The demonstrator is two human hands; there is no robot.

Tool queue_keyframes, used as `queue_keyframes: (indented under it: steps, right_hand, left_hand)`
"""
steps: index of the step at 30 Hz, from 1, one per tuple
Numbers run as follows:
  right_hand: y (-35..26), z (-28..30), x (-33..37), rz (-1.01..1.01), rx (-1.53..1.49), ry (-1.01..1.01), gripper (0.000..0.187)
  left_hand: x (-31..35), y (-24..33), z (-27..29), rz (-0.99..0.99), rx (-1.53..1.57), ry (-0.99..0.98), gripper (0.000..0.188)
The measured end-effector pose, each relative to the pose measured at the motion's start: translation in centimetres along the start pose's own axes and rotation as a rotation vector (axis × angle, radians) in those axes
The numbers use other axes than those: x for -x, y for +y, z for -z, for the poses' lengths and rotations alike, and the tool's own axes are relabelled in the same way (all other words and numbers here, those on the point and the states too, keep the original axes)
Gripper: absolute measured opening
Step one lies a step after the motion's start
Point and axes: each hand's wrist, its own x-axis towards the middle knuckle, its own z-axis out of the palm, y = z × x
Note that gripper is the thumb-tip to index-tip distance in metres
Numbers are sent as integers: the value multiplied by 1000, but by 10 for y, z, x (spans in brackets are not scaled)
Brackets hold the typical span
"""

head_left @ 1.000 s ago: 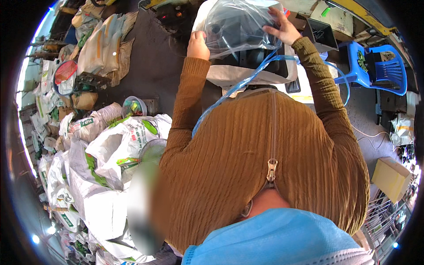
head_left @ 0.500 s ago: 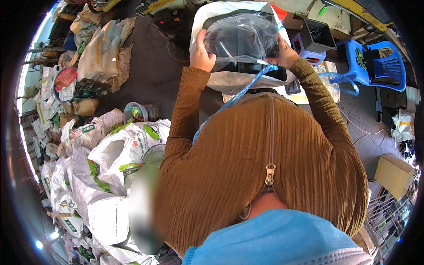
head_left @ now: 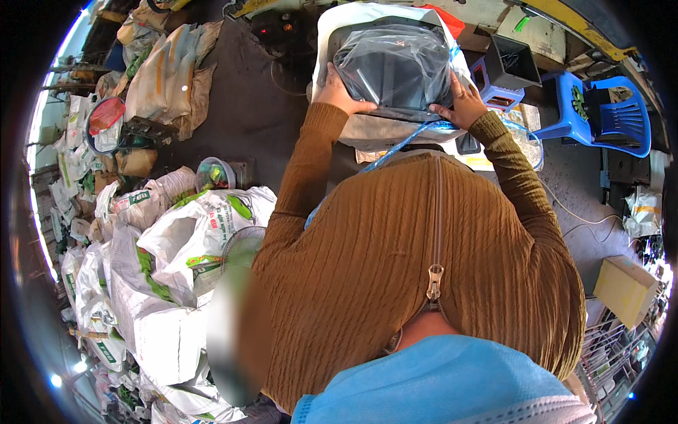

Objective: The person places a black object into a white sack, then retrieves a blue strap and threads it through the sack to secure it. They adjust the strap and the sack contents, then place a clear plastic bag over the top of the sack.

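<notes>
A clear plastic bag point(head_left: 395, 71) with dark contents fills the mouth of a white woven sack point(head_left: 337, 20) in front of me. At its left side, my left hand point(head_left: 340, 93) is closed on the bag's edge, thumb pointing inward over the near part. Closed on the opposite side is my right hand point(head_left: 462, 102), its thumb near the front corner and its fingers partly spread along the plastic. What lies under the fingers is partly hidden. A blue strap point(head_left: 409, 140) runs beneath my right hand and across my front toward the left.
Right of the sack stand a dark bin point(head_left: 510, 62), a purple-blue stool point(head_left: 503, 93) and a blue plastic chair point(head_left: 565, 106). Filled white sacks point(head_left: 169, 339) crowd my left side, near a small tub point(head_left: 215, 174). A cardboard box point(head_left: 625, 290) sits at the lower right.
The clear bag lies flatter and slightly lower in the sack. My left hand has moved right and inward, and my right hand has slid a little nearer. The blue strap has shifted.
</notes>
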Motion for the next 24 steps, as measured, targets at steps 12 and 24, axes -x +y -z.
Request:
queue_keyframes:
  steps: [12, 24]
  right_hand:
    - [11, -1, -28, -80, 102, -63, 114]
    - [7, -12, -13, -5, -36, 143, 114]
  left_hand:
    - [20, 55, 24, -356, -109, 490, 125]
    - [1, 33, -35, -288, 61, 586, 141]
